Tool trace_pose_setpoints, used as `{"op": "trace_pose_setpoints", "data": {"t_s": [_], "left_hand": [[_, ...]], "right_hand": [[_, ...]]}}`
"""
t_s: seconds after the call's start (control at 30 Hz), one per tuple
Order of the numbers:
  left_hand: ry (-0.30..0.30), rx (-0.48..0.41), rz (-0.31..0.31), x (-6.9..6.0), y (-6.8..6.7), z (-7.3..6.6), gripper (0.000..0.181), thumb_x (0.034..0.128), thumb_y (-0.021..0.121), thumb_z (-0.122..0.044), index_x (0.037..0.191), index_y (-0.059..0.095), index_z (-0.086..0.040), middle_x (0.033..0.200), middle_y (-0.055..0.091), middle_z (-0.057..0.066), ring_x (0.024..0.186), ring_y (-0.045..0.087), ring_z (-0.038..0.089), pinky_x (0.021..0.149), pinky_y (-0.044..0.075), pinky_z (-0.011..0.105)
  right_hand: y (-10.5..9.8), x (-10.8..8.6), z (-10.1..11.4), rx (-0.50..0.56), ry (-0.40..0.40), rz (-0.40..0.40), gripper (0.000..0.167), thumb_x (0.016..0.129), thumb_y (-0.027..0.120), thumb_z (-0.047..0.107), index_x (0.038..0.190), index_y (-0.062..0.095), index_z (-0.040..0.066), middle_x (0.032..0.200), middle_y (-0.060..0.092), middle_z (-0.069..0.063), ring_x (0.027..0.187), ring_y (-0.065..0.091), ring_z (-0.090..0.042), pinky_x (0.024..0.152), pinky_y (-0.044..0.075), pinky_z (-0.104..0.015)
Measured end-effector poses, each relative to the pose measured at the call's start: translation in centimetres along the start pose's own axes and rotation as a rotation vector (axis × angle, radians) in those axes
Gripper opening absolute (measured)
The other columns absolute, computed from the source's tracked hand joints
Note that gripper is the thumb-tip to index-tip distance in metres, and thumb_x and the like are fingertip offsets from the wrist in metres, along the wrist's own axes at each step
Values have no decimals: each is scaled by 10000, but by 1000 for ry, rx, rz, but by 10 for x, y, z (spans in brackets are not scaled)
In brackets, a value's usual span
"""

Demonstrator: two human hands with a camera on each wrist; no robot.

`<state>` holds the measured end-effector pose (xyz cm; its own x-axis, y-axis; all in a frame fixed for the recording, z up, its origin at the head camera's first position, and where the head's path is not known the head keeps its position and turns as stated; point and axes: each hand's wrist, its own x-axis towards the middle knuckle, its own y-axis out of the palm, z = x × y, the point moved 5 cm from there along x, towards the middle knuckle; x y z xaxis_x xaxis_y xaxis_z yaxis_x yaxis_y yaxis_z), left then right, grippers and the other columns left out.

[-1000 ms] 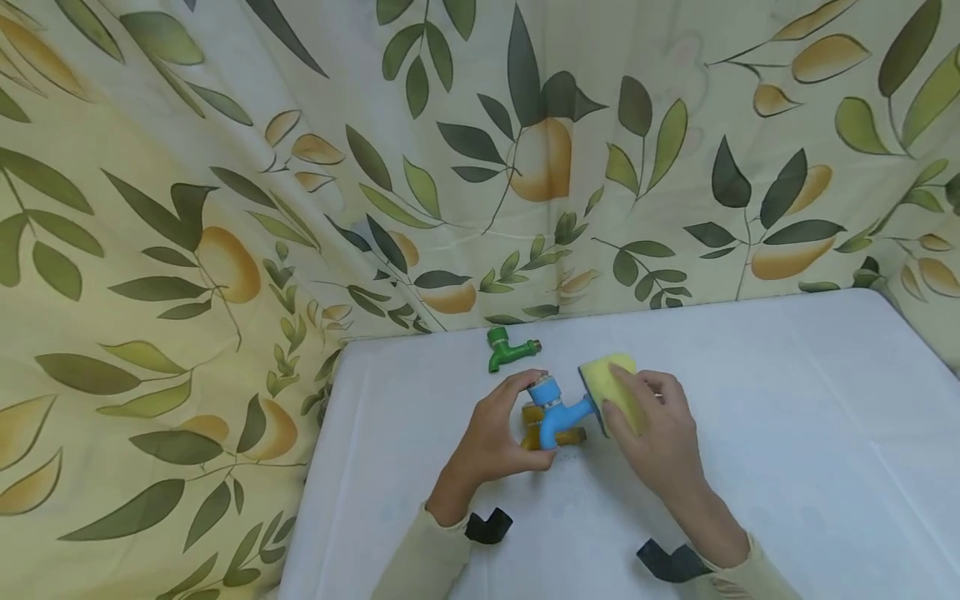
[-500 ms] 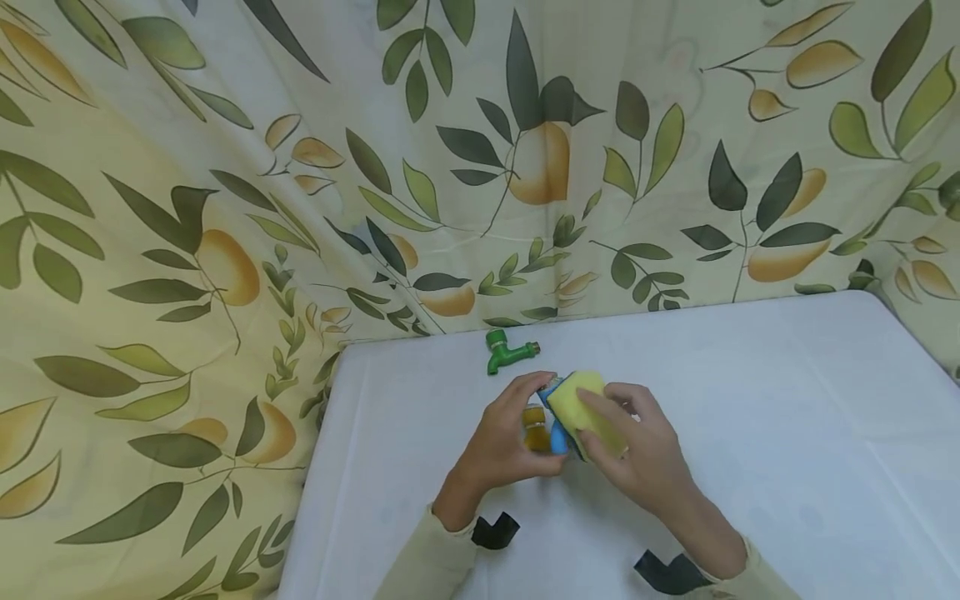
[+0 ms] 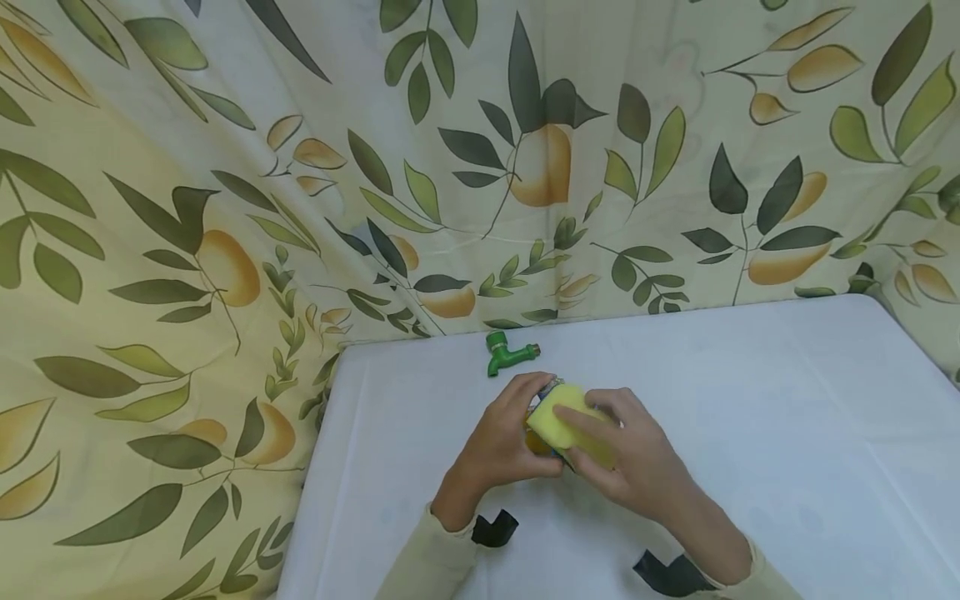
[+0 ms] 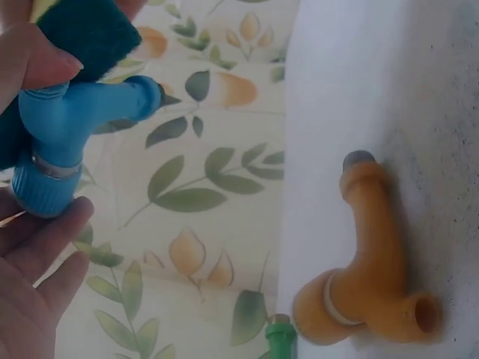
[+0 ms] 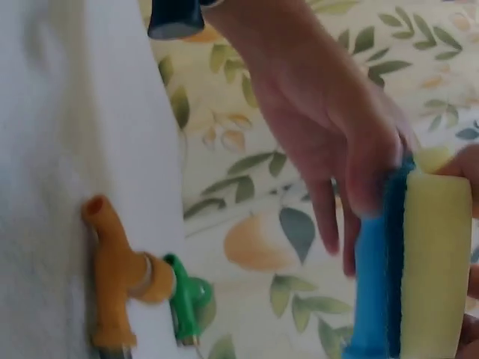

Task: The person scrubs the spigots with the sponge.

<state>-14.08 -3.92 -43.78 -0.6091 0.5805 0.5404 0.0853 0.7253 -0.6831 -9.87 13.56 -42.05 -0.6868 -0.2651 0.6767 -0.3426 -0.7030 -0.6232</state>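
Note:
My left hand (image 3: 491,442) pinches a blue plastic tap (image 4: 63,120) by its two ends, thumb on the spout and fingers at the ribbed knob. In my right hand (image 3: 637,462) is a yellow sponge (image 3: 558,421) with a dark green scouring side (image 4: 90,37). That scouring side lies against the blue tap, as the right wrist view shows. From the head view the sponge covers most of the tap. An orange-yellow tap (image 4: 374,247) lies on the table below the hands, mostly hidden in the head view.
A green tap (image 3: 512,354) lies beyond the hands, towards the back of the white table (image 3: 787,417). Behind the table's back edge hangs a leaf-and-fruit patterned curtain (image 3: 637,183). Black pieces (image 3: 495,528) sit at both wrists.
My right hand has brought the sponge leftward from the blue tap's threaded end onto its body, now covering it. My left hand keeps its hold, and the green tap has not moved.

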Motion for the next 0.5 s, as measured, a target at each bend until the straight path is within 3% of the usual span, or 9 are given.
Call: {"op": "trace_pose_setpoints", "data": {"t_s": [0.13, 0.27, 0.5], "left_hand": [[1, 12, 1, 1, -4, -1, 962, 643, 920, -251, 1453, 450, -28, 1402, 541, 94, 1258, 579, 166, 1085, 485, 219], [0, 22, 11, 2, -7, -2, 1023, 605, 967, -261, 1454, 445, -30, 1407, 532, 99, 1256, 574, 177, 1089, 494, 252], [24, 1, 8, 2, -11, -4, 959, 645, 915, -247, 1451, 445, -27, 1399, 539, 95, 1252, 569, 163, 1079, 486, 212]], "right_hand": [[-3, 1, 0, 5, -28, 40, 363, 928, 648, 356, 1255, 728, 220, 1173, 618, -69, 1034, 526, -186, 786, 487, -252], [-3, -1, 4, 63, -127, 86, 336, 951, 618, 382, 1234, 741, 247, 1164, 625, -34, 1035, 529, -160, 822, 466, -199], [-9, 1, 6, 20, -104, 52, 420, 1020, 495, 499, 1231, 740, 233, 1155, 631, -63, 1014, 527, -178, 802, 471, -208]]}}
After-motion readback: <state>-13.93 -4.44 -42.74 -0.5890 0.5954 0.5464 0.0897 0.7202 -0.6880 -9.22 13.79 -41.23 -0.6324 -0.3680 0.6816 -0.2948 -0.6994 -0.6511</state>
